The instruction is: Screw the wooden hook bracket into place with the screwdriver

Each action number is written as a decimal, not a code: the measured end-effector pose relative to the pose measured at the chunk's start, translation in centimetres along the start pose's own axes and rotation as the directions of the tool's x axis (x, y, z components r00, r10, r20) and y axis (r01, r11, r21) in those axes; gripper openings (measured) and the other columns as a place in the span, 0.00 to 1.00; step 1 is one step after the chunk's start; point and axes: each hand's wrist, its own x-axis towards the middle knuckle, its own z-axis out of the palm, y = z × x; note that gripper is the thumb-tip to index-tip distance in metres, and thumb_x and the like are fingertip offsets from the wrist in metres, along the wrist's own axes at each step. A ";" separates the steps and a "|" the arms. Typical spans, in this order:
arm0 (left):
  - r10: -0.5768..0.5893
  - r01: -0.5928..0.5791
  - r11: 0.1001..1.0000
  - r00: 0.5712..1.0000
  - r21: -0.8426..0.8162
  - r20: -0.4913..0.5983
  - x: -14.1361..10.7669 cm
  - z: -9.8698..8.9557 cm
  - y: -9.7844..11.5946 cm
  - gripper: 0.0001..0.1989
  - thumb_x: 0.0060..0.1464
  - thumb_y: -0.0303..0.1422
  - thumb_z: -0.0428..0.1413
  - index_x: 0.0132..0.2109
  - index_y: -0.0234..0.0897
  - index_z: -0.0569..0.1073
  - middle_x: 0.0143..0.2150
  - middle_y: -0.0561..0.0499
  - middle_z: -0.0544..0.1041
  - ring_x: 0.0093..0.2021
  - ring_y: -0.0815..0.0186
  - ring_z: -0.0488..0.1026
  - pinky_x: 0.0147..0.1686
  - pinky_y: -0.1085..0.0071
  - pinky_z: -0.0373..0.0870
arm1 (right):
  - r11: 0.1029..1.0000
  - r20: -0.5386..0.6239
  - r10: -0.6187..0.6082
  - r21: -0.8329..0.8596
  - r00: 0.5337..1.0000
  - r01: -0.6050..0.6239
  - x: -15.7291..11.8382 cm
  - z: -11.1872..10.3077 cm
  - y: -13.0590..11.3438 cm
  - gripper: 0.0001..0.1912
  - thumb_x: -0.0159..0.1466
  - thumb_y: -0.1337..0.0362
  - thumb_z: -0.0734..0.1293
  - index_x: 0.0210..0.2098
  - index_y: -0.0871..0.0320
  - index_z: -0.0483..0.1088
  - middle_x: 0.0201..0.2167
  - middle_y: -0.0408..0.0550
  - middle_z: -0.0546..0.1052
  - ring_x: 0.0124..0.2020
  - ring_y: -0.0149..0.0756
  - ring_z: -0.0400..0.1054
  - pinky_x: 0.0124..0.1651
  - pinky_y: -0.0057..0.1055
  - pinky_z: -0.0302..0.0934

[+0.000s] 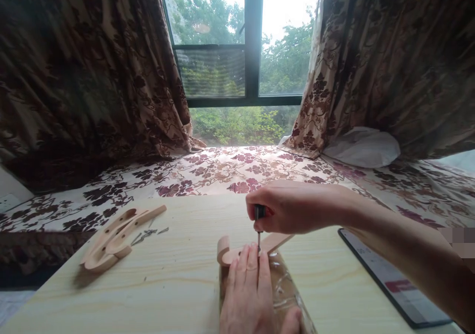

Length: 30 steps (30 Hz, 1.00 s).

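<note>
My right hand [293,208] is wrapped round the black handle of a screwdriver [260,212], held upright with its shaft pointing down. The tip meets a curved, pale wooden hook [277,242], close to the fingertips of my left hand [249,292]. That left hand lies flat, fingers stretched out, pressing on the hook and the brown, clear-wrapped block [287,287] beneath. Part of the hook and any screw under the tip are hidden. At the left lie more wooden hooks [107,245] with dark holes, and several loose screws [148,233] beside them.
All this rests on a light wooden table [178,284]. A tablet-like device [393,279] with a lit screen lies under my right forearm. Behind the table spreads a flowered cloth [222,170], with a white plastic bag [363,148] at the right, curtains and a window.
</note>
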 end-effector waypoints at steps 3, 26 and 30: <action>0.004 -0.004 1.000 1.000 -0.012 0.001 0.0 0.3 -0.3 0.40 0.55 0.45 0.51 0.67 0.27 0.48 0.63 0.33 0.61 0.62 0.47 0.60 0.55 0.54 0.68 | 1.000 -0.008 0.003 -0.002 1.000 -0.003 0.0 0.3 0.2 0.05 0.58 0.63 0.65 0.33 0.56 0.70 0.25 0.42 0.72 0.24 0.27 0.60 0.24 0.23 0.49; 0.016 -0.015 0.999 0.999 0.041 -0.029 0.7 -1.2 0.1 0.34 0.53 0.45 0.51 0.60 0.23 0.62 0.59 0.30 0.66 0.57 0.44 0.67 0.48 0.52 0.74 | 0.996 -0.094 -0.074 -0.062 0.993 0.068 0.1 0.7 0.2 0.06 0.60 0.68 0.61 0.33 0.58 0.70 0.27 0.44 0.74 0.25 0.27 0.61 0.28 0.24 0.49; 0.017 -0.017 0.999 1.000 0.029 -0.005 0.5 -1.1 0.0 0.34 0.55 0.45 0.50 0.62 0.25 0.60 0.61 0.32 0.65 0.59 0.45 0.64 0.50 0.52 0.72 | 0.997 -0.154 -0.034 -0.067 0.987 0.023 0.2 1.4 0.5 0.06 0.62 0.67 0.60 0.34 0.60 0.69 0.28 0.46 0.75 0.26 0.28 0.61 0.29 0.25 0.49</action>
